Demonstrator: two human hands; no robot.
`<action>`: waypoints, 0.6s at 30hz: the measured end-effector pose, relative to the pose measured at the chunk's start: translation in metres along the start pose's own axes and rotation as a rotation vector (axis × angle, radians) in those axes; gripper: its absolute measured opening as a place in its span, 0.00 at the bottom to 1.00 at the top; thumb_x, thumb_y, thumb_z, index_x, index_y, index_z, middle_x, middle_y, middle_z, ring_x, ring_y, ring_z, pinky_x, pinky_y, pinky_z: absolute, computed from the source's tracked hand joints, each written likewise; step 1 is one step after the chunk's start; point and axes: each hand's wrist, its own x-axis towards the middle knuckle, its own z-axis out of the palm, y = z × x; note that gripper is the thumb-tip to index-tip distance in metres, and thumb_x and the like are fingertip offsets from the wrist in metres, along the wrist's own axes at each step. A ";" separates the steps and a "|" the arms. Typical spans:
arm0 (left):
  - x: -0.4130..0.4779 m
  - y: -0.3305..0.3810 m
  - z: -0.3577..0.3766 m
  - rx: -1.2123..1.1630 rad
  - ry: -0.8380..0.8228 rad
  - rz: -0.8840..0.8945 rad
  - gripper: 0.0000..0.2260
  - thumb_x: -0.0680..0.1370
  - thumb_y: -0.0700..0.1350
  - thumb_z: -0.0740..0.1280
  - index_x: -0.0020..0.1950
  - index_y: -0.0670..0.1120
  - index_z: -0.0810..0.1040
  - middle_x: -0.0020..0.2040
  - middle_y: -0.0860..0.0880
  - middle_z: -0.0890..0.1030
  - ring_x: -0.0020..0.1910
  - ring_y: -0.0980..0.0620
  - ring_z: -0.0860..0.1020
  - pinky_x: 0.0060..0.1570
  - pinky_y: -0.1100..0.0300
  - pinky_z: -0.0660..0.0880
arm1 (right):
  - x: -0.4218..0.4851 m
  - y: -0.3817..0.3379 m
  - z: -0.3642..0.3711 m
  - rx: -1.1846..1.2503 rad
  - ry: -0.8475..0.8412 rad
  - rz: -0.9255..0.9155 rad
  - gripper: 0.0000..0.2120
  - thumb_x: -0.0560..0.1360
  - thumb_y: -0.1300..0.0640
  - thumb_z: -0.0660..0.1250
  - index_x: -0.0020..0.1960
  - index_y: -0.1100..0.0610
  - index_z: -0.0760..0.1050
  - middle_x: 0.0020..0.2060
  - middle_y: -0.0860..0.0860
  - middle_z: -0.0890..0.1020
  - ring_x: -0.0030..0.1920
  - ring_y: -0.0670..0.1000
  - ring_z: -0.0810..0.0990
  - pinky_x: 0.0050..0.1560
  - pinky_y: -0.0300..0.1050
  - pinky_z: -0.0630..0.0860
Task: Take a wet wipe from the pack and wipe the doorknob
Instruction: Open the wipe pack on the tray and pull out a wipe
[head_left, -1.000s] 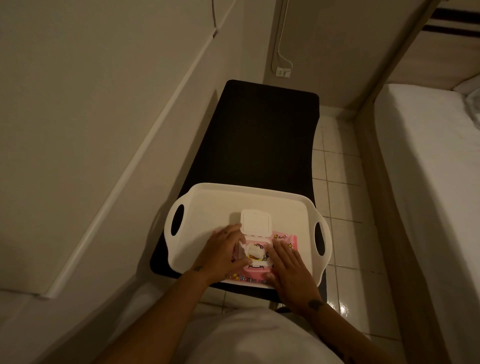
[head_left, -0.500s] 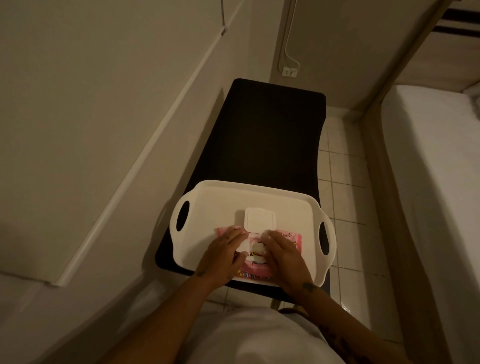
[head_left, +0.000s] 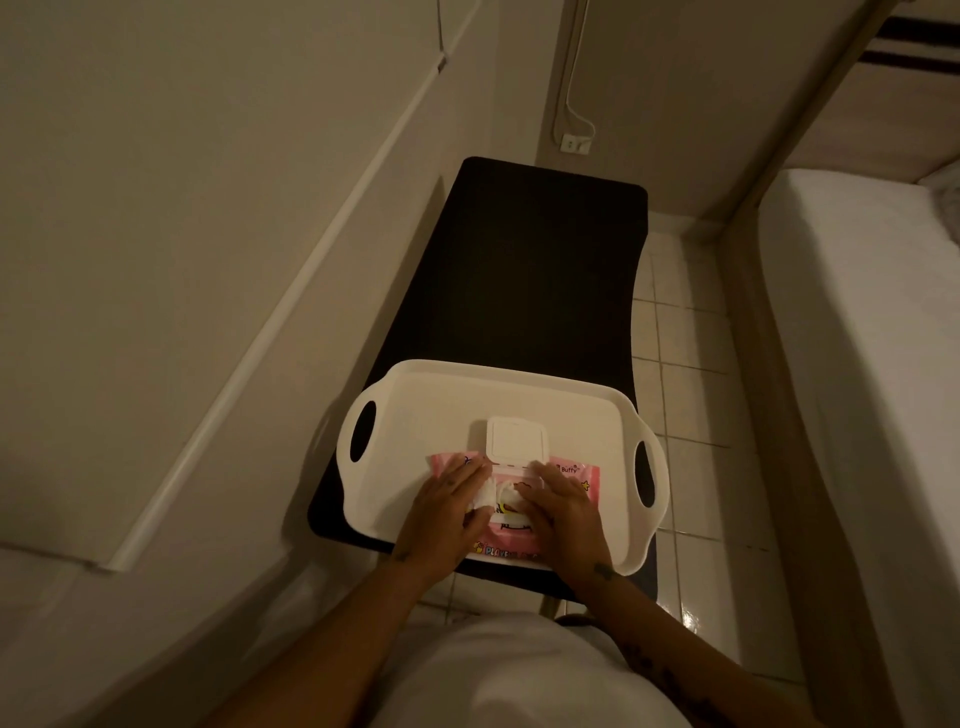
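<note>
A pink wet wipe pack (head_left: 571, 474) lies in a white tray (head_left: 436, 410), its white flip lid (head_left: 517, 439) standing open. My left hand (head_left: 447, 514) pinches a white wet wipe (head_left: 485, 496) at the pack's opening. My right hand (head_left: 563, 512) lies flat on the pack's right half, pressing it down. A bit of wipe shows in the opening between the two hands. No doorknob is in view.
The tray rests on the near end of a black table (head_left: 524, 275) set against the left wall. A white bed (head_left: 862, 364) runs along the right, with a strip of tiled floor (head_left: 685, 374) between. A wall socket (head_left: 575, 144) is at the far end.
My right hand has slid left from the pack's right edge toward the opening. My left fingers have closed on the wipe and drawn it a little out.
</note>
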 end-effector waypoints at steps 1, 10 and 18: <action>0.000 0.000 0.000 0.001 -0.002 0.001 0.28 0.75 0.56 0.52 0.74 0.49 0.59 0.76 0.52 0.59 0.73 0.59 0.49 0.73 0.57 0.52 | 0.001 0.000 0.000 0.011 0.003 0.004 0.09 0.70 0.64 0.70 0.50 0.61 0.80 0.57 0.61 0.79 0.57 0.64 0.76 0.58 0.57 0.70; 0.001 -0.002 -0.005 0.091 -0.051 -0.010 0.27 0.76 0.56 0.55 0.74 0.51 0.59 0.76 0.54 0.59 0.76 0.55 0.52 0.73 0.51 0.57 | -0.006 0.002 -0.019 0.049 0.043 -0.088 0.11 0.69 0.72 0.68 0.50 0.64 0.80 0.51 0.62 0.81 0.51 0.56 0.78 0.55 0.43 0.68; 0.002 0.003 -0.009 0.117 -0.091 -0.051 0.24 0.79 0.51 0.59 0.74 0.52 0.59 0.76 0.56 0.57 0.76 0.57 0.50 0.74 0.51 0.54 | -0.015 0.012 -0.025 0.039 0.120 -0.078 0.13 0.63 0.76 0.71 0.45 0.65 0.81 0.45 0.63 0.83 0.44 0.61 0.82 0.51 0.51 0.71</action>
